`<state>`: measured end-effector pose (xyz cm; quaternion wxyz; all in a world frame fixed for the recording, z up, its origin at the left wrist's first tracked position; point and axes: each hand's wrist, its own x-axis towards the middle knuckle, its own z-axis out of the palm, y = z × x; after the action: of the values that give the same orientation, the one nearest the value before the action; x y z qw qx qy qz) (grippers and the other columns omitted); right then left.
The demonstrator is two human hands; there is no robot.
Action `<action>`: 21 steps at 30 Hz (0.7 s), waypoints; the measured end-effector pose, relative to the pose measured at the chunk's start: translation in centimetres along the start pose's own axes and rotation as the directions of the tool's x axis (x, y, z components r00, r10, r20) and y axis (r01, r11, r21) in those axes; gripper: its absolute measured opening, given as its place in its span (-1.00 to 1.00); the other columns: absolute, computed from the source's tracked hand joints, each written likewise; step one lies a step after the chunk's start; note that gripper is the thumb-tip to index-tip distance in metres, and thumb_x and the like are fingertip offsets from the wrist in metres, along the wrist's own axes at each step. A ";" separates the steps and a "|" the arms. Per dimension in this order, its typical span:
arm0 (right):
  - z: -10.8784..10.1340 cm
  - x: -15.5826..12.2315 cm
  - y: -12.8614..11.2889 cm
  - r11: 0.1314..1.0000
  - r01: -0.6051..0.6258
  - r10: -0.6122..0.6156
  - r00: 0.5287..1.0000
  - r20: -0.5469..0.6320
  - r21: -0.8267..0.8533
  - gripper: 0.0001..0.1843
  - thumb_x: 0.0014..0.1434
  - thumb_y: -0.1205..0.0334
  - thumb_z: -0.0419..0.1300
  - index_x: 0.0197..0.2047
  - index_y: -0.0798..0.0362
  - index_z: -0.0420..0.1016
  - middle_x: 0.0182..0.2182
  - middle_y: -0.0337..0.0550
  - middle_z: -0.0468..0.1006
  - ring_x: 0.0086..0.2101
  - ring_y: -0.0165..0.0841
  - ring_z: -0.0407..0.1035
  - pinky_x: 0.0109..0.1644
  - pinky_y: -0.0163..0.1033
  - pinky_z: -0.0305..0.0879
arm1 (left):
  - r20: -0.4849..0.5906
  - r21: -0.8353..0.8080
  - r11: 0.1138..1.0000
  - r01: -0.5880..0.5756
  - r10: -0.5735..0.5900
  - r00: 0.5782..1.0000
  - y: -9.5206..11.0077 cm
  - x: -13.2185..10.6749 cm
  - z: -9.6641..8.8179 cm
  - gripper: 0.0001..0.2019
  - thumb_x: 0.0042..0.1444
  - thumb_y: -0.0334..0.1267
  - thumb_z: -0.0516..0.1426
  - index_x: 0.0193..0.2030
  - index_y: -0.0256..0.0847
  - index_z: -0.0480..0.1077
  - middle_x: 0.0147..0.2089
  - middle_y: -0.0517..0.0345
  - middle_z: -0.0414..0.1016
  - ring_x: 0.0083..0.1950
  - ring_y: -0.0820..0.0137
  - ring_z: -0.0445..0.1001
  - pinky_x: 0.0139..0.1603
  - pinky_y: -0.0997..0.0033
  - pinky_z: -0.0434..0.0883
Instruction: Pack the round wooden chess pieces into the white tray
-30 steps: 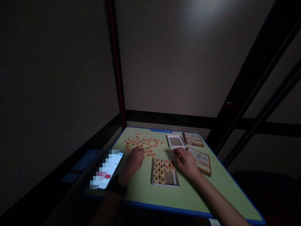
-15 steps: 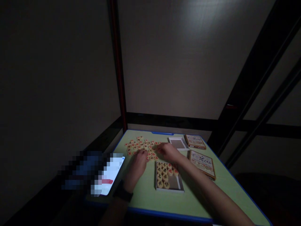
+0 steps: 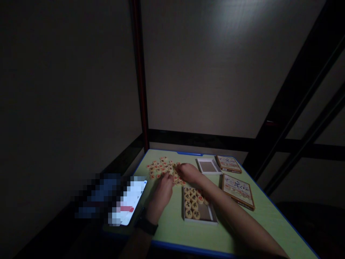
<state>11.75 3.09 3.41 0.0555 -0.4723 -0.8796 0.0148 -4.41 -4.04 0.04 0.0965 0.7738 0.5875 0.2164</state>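
Round Chinese chess pieces (image 3: pixel 154 168) with red and black characters lie loosely spread on the green table. Over their near side is my left hand (image 3: pixel 163 191), fingers bent together, with a dark band on the wrist; whatever lies under its fingertips is hidden. My right hand (image 3: pixel 188 173) reaches in from the right, its thumb and fingers pinched on what looks like a chess piece (image 3: pixel 175 168) among the others. Below that forearm stands an open shallow box (image 3: pixel 201 221), partly filled with pieces in rows. The forearm hides its upper right corner.
A white-rimmed shallow tray (image 3: pixel 219 172) is at the back. Two printed flat boxes (image 3: pixel 229 163), the nearer one (image 3: pixel 238 190) larger in view, lie on the right. At the left edge is a lit phone (image 3: pixel 132 205), partly pixelated. Walls stand behind and left of the table (image 3: pixel 172 230).
The view has shifted a little, so everything sits farther right. My right hand has moved left over the pieces. My left hand stays at the near side of the pieces.
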 end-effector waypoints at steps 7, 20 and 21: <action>-1.5 3.1 1.1 1.000 -0.013 0.013 0.999 -0.033 -0.004 -0.61 0.27 0.42 0.07 0.16 0.18 0.39 -0.06 0.10 0.60 -0.10 -0.26 0.48 -0.13 -0.35 0.21 | -0.032 0.030 0.999 0.018 -0.017 0.999 0.0 0.2 0.8 -0.78 0.29 -0.49 -0.01 -0.12 -0.24 0.44 0.01 -0.03 0.47 0.03 0.31 0.48 0.10 0.37 0.36; -0.3 10.1 0.7 0.989 0.123 -0.106 0.976 0.188 -0.081 -0.73 0.10 0.50 0.17 -0.19 0.12 0.64 -0.20 -0.04 0.67 -0.19 -0.27 0.49 -0.18 -0.35 0.21 | -0.128 -0.023 0.999 -0.047 0.044 0.991 -0.6 -0.2 2.0 -0.78 0.30 -0.40 0.02 -0.07 -0.24 0.48 0.07 -0.09 0.47 0.05 0.24 0.47 0.10 0.26 0.37; -0.3 10.1 0.7 0.989 0.125 -0.108 0.976 0.189 -0.082 -0.73 0.10 0.50 0.16 -0.19 0.11 0.63 -0.19 -0.04 0.67 -0.18 -0.27 0.48 -0.18 -0.35 0.21 | -0.139 -0.022 0.999 -0.044 0.041 0.989 -0.6 -0.2 2.1 -0.79 0.30 -0.40 0.02 -0.09 -0.24 0.48 0.07 -0.09 0.47 0.05 0.24 0.47 0.11 0.25 0.36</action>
<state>6.77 11.89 4.47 -0.0473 -0.4184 -0.9069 0.0137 -4.05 -3.83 -2.08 0.0604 0.7679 0.5734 0.2791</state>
